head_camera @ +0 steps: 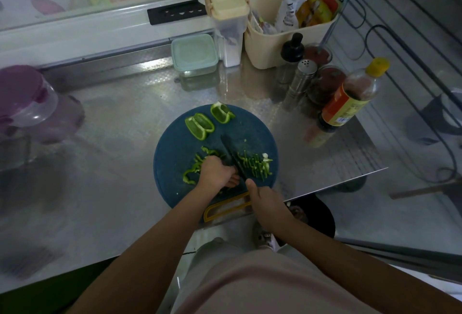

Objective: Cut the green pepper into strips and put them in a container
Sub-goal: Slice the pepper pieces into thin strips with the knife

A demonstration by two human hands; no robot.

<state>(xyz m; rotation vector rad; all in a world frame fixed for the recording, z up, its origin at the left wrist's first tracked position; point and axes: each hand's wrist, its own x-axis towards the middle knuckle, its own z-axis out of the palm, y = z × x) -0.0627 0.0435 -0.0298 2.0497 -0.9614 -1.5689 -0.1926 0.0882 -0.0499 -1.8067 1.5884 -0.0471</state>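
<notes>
Two hands slice on a blue cutting board (172, 153): left hand (217, 172) curls over the green pepper (210, 151), right hand (266, 203) grips the knife (231, 152); tucked fingertips should keep the strips (257, 166) even.

Right hand (266, 203) hides knife (232, 156) handle; left hand (216, 172) fingers (231, 181) partly hidden over green pepper (186, 178).

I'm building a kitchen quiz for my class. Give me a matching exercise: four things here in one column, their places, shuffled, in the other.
1 knife
2 uncut pepper pieces
3 teal-lidded container
4 yellow-capped bottle

A back of the counter
B far side of the blue board
C in the right hand
D right end of the counter

Pairs: 1-C, 2-B, 3-A, 4-D
</notes>
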